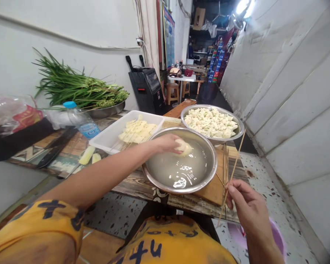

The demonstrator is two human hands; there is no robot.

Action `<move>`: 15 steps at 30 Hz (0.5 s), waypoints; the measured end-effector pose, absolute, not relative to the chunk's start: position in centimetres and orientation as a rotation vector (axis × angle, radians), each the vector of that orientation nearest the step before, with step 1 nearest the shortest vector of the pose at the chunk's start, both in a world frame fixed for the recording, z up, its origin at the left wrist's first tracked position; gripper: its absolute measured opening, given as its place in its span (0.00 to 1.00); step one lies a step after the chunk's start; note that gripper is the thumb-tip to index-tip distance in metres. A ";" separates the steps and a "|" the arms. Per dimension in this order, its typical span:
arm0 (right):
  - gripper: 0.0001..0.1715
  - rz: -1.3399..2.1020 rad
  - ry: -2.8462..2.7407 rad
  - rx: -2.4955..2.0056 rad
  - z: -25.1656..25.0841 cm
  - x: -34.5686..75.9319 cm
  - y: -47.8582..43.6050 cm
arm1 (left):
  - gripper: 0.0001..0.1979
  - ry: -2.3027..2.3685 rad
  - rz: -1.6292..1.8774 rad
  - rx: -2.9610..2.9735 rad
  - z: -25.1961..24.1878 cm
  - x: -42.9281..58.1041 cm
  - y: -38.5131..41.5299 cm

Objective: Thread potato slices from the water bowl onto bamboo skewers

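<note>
My left hand [168, 143] reaches into a steel basin [145, 170] of cloudy water. Its fingers are closed around pale yellow potato slices [184, 146] at the water's surface; how many is unclear. To the right of the basin, my right hand [247, 203] pinches a long bamboo skewer [238, 154] between thumb and fingers, its tip pointing up and away. More skewers [226, 165] lie on a wooden board [213, 190] beside the basin. Behind my left forearm, a white plastic tray [110, 137] holds skewered potato slices [137, 132].
Cauliflower florets [211, 123] fill a second steel bowl [240, 128] at the back right. Leftward are a water bottle [84, 123], a long dark knife [56, 146], pale green-white pieces [87, 155] and greens [79, 86] in a metal bowl. A pink basin [277, 234] sits on the floor.
</note>
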State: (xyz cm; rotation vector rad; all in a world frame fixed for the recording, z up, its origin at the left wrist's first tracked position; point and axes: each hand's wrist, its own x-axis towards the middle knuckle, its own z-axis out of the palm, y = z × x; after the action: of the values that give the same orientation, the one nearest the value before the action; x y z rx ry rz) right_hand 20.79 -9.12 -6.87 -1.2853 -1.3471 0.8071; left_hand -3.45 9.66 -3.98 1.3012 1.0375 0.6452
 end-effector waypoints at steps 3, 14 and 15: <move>0.13 0.816 -1.346 -1.305 -6.8 20.6 -9.2 | 0.07 1.222 0.826 1.671 -4.9 -2.9 11.6; 0.16 0.958 -1.432 -1.288 -7.2 20.2 -9.3 | 0.18 1.361 0.785 1.851 -3.1 -1.9 10.7; 0.16 0.955 -1.433 -1.292 -7.1 20.1 -9.3 | 0.17 1.382 0.821 1.869 -2.8 -2.0 10.6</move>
State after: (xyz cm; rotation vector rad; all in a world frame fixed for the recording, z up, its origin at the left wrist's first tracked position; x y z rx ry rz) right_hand 20.12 -9.29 -7.14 -1.2916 -1.4328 0.9548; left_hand -1.95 10.62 -2.77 1.8693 1.3822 0.8211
